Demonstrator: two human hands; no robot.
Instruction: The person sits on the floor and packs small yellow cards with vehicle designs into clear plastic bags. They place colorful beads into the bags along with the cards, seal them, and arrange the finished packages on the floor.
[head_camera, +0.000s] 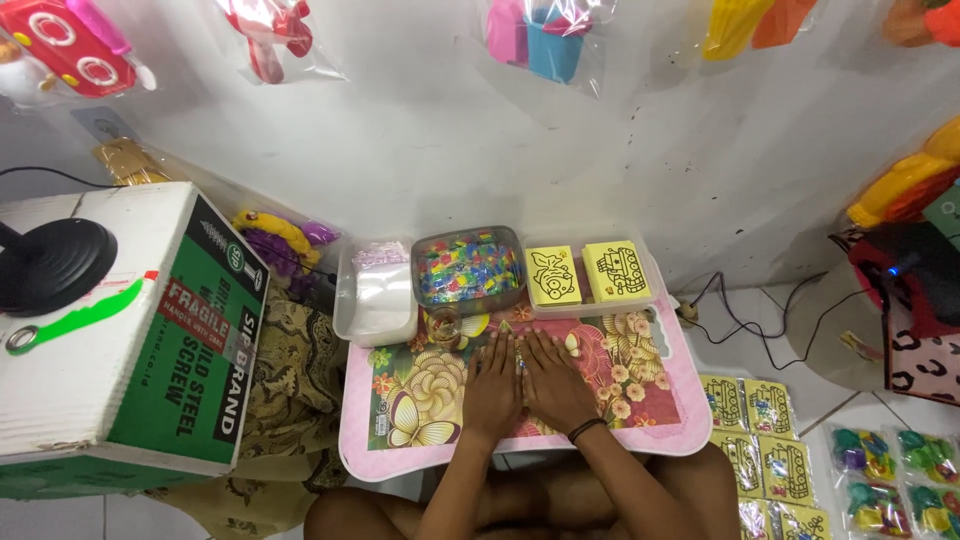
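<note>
Grip: left hand (492, 377) and right hand (553, 380) lay flat on pink table (655, 425), open, holding nothing.
Risk: a nudged sleeve could have tipped the nearby small jar (443, 325).

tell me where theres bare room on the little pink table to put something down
Free patches: the front left of the pink table, beside the left hand, and the right part beside the right hand. The back edge is crowded: white tub, tray of coloured pieces, yellow cards.

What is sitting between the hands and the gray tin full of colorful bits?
In the head view, a small clear glass stands on the flowery pink table, between the left hand and the gray tin. The right hand lies beside the left.
</note>
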